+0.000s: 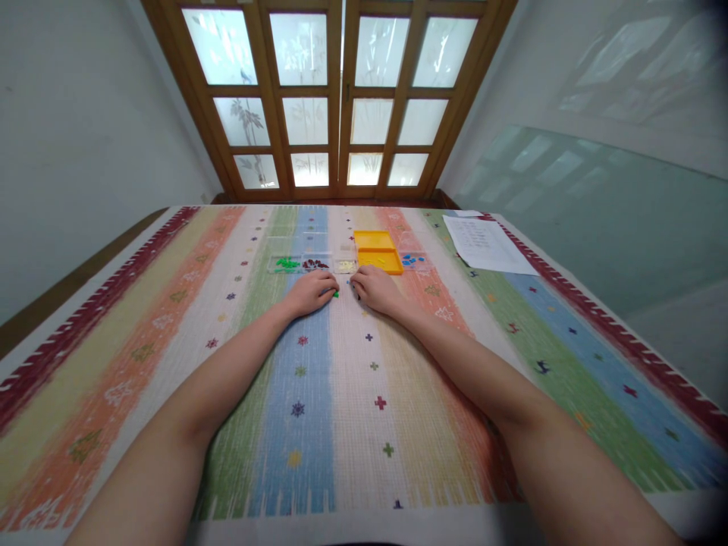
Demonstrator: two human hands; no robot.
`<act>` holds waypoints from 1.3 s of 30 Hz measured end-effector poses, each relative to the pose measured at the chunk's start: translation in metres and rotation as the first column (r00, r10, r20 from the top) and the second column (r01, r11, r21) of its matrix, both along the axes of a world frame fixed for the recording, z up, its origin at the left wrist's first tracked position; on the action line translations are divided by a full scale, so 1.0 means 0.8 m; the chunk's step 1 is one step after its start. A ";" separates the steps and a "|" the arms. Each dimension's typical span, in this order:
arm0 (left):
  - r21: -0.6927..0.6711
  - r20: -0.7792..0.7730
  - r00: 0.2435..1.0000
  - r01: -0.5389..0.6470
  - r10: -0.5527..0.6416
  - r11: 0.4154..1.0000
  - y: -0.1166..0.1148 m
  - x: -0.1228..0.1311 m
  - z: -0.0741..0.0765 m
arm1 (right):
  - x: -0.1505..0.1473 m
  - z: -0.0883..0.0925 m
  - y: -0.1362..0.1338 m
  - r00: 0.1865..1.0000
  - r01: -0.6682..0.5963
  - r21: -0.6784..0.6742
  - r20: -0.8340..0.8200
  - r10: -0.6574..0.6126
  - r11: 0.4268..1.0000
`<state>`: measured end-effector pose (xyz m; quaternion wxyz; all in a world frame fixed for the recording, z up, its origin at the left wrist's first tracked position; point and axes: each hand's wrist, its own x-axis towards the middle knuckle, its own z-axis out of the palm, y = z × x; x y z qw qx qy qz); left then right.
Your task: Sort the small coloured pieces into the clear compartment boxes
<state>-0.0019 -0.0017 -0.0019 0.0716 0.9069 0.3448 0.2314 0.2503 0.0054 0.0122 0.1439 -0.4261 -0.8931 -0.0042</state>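
The left hand point(312, 293), its narrow grip apparently pinching a green piece point(336, 294), could knock and scatter dark red pieces point(315, 265) just beyond it; the right hand's point(375, 288) hold cannot be told.

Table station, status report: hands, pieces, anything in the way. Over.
Left hand at a small green piece, grip unclear. Right hand nearby, fingertips curled down. Open yellow box just beyond. Paper sheet off right, out of the way.
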 end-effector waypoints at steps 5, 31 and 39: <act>-0.006 0.008 1.000 0.004 -0.004 1.000 0.000 0.000 0.001 | 0.022 -0.005 0.001 0.989 0.091 -0.027 -0.111 -0.093 0.995; -0.011 0.007 1.000 0.005 -0.005 1.000 0.000 0.002 0.001 | 0.013 -0.016 0.001 0.986 0.000 -0.008 -0.168 -0.001 1.000; -0.017 0.003 1.000 0.006 -0.006 1.000 0.000 0.002 0.002 | 0.013 -0.018 0.006 0.978 -0.096 -0.064 -0.191 0.083 0.993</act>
